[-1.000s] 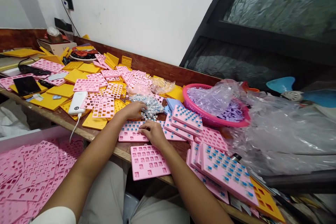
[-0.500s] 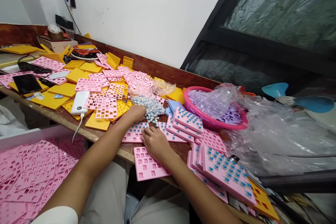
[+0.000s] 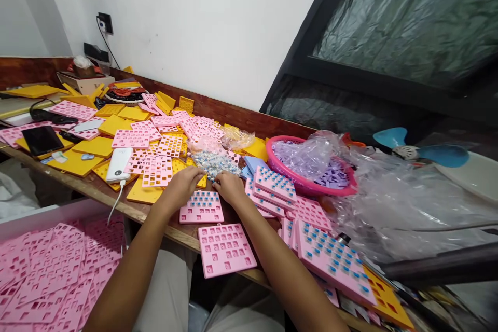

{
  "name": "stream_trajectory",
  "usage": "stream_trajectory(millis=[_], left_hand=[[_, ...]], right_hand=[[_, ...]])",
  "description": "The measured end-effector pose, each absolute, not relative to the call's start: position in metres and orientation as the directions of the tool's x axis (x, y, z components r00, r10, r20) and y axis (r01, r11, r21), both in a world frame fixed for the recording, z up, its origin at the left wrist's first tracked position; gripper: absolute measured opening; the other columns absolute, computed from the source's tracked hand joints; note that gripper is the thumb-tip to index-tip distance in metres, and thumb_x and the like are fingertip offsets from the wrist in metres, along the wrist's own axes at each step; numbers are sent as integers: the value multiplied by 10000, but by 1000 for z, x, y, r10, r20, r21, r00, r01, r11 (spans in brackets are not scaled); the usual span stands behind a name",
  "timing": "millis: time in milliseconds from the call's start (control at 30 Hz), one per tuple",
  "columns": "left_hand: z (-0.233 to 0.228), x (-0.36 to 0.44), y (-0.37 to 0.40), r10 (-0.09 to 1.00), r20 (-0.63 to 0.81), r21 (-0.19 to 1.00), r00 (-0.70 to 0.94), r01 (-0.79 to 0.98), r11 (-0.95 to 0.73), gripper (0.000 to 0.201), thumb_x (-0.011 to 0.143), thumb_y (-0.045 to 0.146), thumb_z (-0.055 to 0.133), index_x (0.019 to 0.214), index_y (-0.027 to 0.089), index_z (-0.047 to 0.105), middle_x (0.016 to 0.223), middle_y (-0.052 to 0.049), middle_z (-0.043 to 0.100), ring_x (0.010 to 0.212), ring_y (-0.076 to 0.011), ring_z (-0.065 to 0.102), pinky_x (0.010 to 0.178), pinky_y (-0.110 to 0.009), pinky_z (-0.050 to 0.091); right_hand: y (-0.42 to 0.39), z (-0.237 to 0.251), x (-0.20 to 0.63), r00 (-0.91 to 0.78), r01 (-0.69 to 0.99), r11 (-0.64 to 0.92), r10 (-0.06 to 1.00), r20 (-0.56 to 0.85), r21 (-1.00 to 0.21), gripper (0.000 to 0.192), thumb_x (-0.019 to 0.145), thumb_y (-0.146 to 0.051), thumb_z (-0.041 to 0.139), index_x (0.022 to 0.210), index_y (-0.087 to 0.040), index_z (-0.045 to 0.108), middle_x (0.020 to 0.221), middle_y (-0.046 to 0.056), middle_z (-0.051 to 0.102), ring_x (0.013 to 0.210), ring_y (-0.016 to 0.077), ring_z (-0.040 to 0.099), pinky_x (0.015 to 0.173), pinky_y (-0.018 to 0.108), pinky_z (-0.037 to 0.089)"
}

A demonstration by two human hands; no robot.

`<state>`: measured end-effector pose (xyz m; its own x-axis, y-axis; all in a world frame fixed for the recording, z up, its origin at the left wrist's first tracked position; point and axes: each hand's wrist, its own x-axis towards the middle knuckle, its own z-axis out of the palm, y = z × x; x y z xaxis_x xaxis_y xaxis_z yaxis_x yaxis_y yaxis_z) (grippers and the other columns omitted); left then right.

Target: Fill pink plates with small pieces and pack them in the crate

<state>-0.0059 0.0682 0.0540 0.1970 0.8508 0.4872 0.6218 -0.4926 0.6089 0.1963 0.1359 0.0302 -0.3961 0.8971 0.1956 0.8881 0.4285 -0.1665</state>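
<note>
While loose pink plates [image 3: 42, 264] fill a box at far left, a person's left hand [image 3: 182, 185] and right hand [image 3: 230, 187], fingers curled, what they pinch hidden, meet above a partly filled pink plate [image 3: 201, 206] beside the heap of small switches [image 3: 216, 161]. Light, rigid, slippery, the switches look best pinched by their sides.

I see bare wood only along the near table edge [image 3: 155, 215]. Pink plates [image 3: 272, 187] block the right, yellow plates [image 3: 143, 194] the left, a bag of small parts [image 3: 216, 158] the far side.
</note>
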Motion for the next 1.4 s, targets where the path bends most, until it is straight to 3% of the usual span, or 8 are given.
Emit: stream_trajectory(millis=[267,467,700,867,1033,1133,1267,1400], left_hand=[[-2,-18,-7,864,499,669,74,600,-438,296,1020,296,432,1198,244,662,1072,-88,665,1027,-222,650,929,-360,526],[-18,-19,-9,830,546,662,110,551,-508,186,993,305,521,1060,221,674,1001,-69,712,925,-194,683,851,-323,545],[-13,-15,-16,839,541,675,66,560,-480,198,960,331,580,1103,240,681,1046,-62,723,971,-209,679,901,-353,542],[-4,-13,-18,863,499,659,83,611,-439,252,985,341,513,1136,244,689,1034,-77,709,972,-221,662,888,-362,526],[-3,-8,-13,918,397,651,-12,709,-272,186,903,393,638,947,223,698,839,-33,699,762,-194,639,745,-321,502],[-3,-5,-9,932,362,651,-9,718,-245,181,869,394,674,882,219,719,864,-35,696,792,-191,636,748,-310,494],[-2,-4,-7,929,370,665,-22,705,-248,182,882,368,657,961,226,739,930,-42,706,840,-194,646,779,-309,499],[-2,-3,-8,919,395,576,12,775,-258,197,928,359,603,1028,245,728,990,-49,702,879,-202,652,818,-322,490]], right_hand=[[127,35,202,-471,784,526,850,237,-328,26,821,-209,722,839,-191,728,907,63,713,851,204,645,774,295,464],[84,35,233,-538,505,626,767,349,-594,265,903,-214,616,1149,-212,714,1046,76,695,916,202,641,820,333,498],[67,24,237,-434,363,565,806,403,-741,78,859,-227,653,857,-201,727,973,73,686,918,209,648,831,346,522],[73,20,244,-508,422,579,788,347,-698,187,862,-222,672,1032,-202,748,983,75,721,881,205,658,830,351,516],[73,17,246,-549,415,592,768,329,-691,145,809,-129,690,911,-201,763,971,58,737,906,200,672,836,327,512],[70,16,243,-536,450,591,778,326,-670,161,799,-98,677,901,-193,755,937,47,738,833,183,668,775,301,507],[68,16,243,-568,521,642,753,333,-563,177,824,-122,693,950,-217,772,940,47,752,875,204,662,839,337,484],[72,16,245,-580,525,666,736,350,-530,101,829,-158,724,873,-221,788,925,56,733,902,213,645,855,351,469]])
